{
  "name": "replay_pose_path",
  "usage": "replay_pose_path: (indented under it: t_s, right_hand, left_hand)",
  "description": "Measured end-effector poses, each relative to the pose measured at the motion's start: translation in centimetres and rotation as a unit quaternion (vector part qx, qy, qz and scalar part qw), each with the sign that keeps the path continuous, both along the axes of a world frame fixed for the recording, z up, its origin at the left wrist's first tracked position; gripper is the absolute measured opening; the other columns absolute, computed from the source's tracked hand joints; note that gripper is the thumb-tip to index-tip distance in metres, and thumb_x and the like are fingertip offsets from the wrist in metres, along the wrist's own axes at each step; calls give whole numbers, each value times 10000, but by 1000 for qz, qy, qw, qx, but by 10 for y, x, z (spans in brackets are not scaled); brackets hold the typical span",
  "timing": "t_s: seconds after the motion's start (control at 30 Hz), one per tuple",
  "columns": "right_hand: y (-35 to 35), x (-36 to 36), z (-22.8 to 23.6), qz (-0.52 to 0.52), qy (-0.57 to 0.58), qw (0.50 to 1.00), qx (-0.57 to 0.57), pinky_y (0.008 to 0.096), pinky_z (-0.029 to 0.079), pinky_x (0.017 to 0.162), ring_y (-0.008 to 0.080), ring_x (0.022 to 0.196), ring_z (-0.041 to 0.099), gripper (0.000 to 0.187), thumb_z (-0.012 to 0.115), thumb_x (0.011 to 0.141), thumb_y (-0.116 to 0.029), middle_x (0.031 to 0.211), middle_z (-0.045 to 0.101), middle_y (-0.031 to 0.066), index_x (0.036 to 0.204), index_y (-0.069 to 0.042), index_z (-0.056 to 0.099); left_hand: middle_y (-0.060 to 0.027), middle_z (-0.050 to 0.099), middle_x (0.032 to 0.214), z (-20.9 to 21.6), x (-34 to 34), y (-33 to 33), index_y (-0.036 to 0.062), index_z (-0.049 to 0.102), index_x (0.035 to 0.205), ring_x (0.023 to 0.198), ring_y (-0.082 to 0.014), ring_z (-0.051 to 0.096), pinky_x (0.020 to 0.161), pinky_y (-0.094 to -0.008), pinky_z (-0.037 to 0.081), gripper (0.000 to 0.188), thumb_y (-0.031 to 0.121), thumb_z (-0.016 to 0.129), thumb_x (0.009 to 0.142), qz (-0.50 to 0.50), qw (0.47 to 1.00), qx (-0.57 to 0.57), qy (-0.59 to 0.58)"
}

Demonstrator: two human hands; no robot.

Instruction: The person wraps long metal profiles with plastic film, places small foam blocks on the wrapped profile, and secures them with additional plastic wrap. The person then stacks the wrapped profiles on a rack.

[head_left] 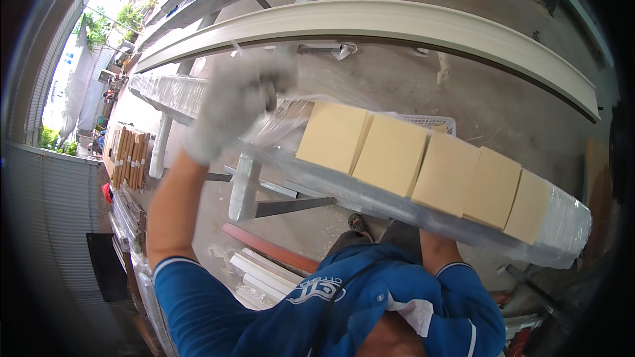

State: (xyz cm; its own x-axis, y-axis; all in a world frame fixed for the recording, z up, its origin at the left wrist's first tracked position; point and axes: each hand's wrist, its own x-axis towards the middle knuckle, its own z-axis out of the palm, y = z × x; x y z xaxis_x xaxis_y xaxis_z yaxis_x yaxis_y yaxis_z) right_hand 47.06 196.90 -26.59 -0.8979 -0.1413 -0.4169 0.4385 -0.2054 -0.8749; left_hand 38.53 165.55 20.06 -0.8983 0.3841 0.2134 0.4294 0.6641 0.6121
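Seen in the head view, the long bar slants from beneath the gloved left hand off to its right, passing over the right forearm. I'd judge it stiff, fairly heavy and slippery in its film, best held from underneath at two spread points. The cream cards, right of that left hand, look light and easily creased; pinch their edges. The left hand blurs, its fingers seemingly curled; whether they grip film I can't tell. The bar hides the right hand, grip included.
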Motion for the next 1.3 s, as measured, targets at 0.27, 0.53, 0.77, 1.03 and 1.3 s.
replay_pose_path:
  t_s: [0.27,0.53,0.77,1.03,1.3]
  right_hand:
    - [-42,61,19,112,122,961,223,375,565,960,248,1147,677,373,711,893,-54,1212,693,142,1260,-29,652]
    - [-72,117,135,24,89,983,-158,331,565,883,200,995,700,396,678,855,-27,1116,712,115,1245,21,634]
    - [-71,117,151,17,90,959,-267,369,588,763,260,865,736,350,710,851,-90,1058,733,122,1186,-4,652]
    - [-81,115,147,-10,131,986,-101,380,587,762,292,866,736,358,729,837,-109,1059,734,132,1178,-26,661]
    - [-61,129,177,-88,398,820,401,392,587,760,324,868,735,366,747,822,-127,1060,735,142,1171,-47,670]
  left_hand:
    - [-102,701,939,-110,97,-41,56,696,1011,796,-269,702,683,-368,559,215,2,650,807,-90,954,-175,226]
    - [-149,681,1123,-112,103,-60,34,569,1306,932,-344,691,798,-419,574,568,-17,687,753,-174,945,-185,206]
    - [-213,579,1405,-71,94,-80,32,415,1502,1261,-376,593,1052,-430,521,831,-53,666,714,-289,896,-322,102]
    - [-214,588,1401,-79,96,-81,7,475,1448,1251,-375,600,1048,-441,508,727,199,721,791,-275,904,-314,92]
    - [-211,696,1150,-112,93,-93,-7,611,1277,1104,-409,660,930,-456,549,533,249,712,820,-281,927,-160,192]
